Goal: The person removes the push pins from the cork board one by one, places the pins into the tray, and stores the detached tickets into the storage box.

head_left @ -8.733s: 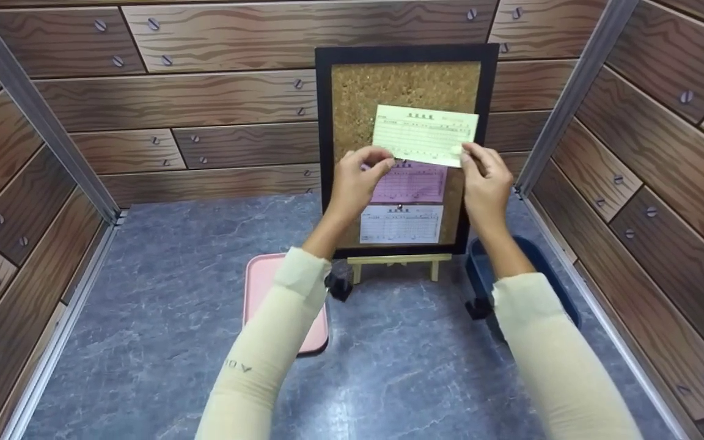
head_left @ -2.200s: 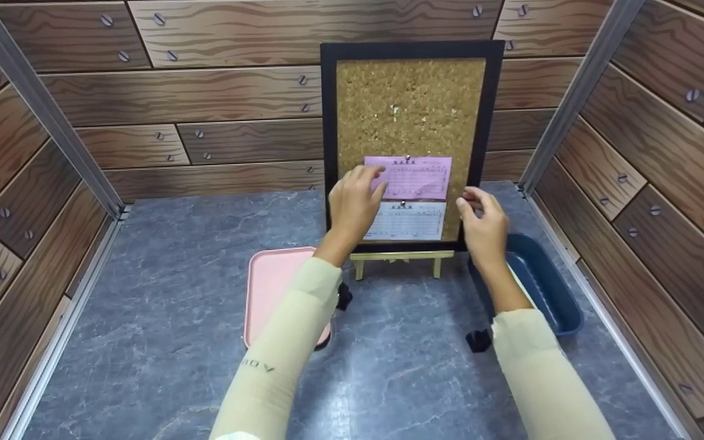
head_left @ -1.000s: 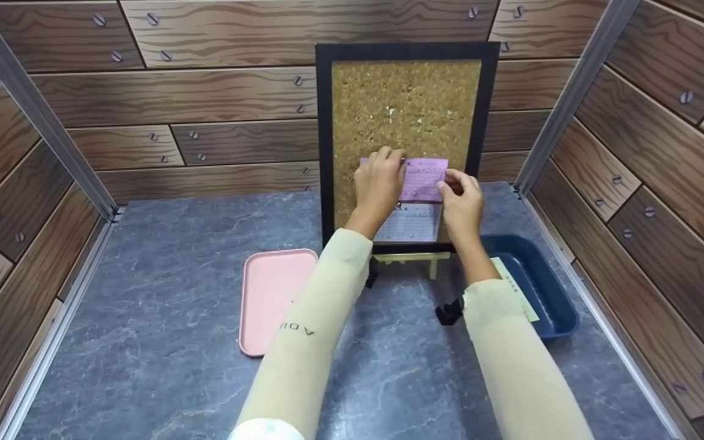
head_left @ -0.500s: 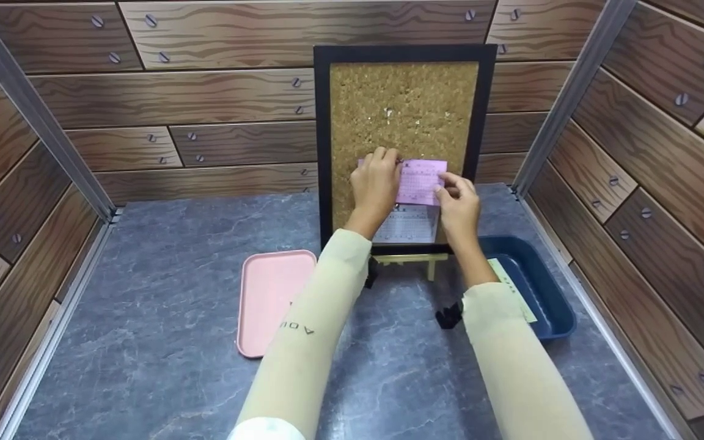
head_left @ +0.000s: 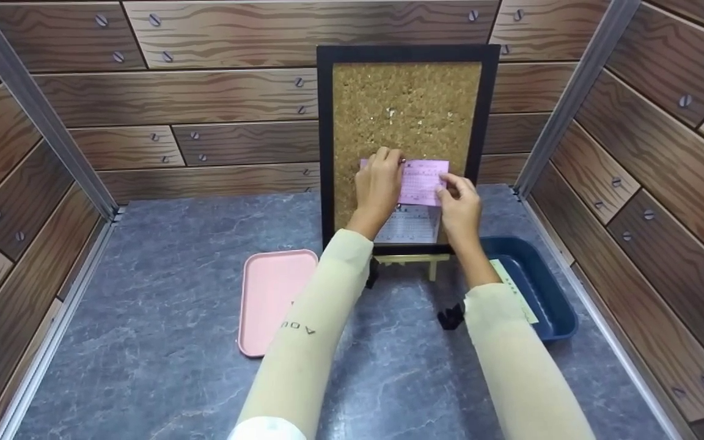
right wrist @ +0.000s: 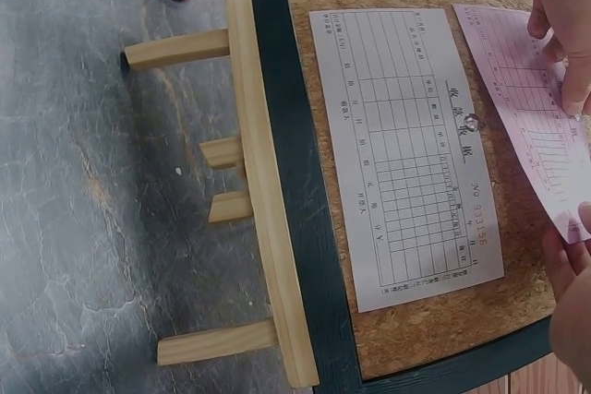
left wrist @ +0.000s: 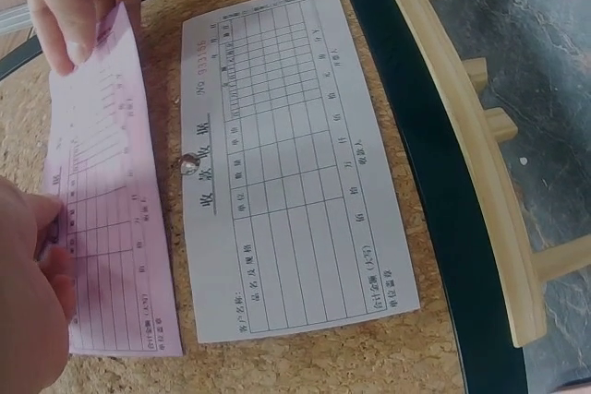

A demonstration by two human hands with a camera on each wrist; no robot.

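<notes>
A pink receipt (head_left: 422, 183) lies on the framed corkboard (head_left: 413, 91), its lower part standing off the cork. My left hand (head_left: 378, 186) is at its top edge, pinching a small pushpin (head_left: 402, 161) mostly hidden by the fingers. With thumb and fingers, my right hand (head_left: 461, 211) pinches the receipt's right edge, as the left wrist view also shows. Just below, a white receipt (left wrist: 286, 173) stays fixed by a clear-headed pushpin (right wrist: 472, 122). In the right wrist view the pink receipt (right wrist: 531, 108) is tilted away from the board.
The board stands on a wooden easel (right wrist: 259, 182). Right of it is a dark blue bin (head_left: 563, 318) with a yellow-green receipt (head_left: 517, 293) inside. A pink tray (head_left: 275, 281) lies left, partly under my left sleeve. Plank-patterned walls (head_left: 205, 98) enclose the table.
The yellow-green receipt, earlier held before the board, now lies in the blue bin. Both hands have since moved onto the pink receipt, whose lower part has lifted; the last half second shows little movement.
</notes>
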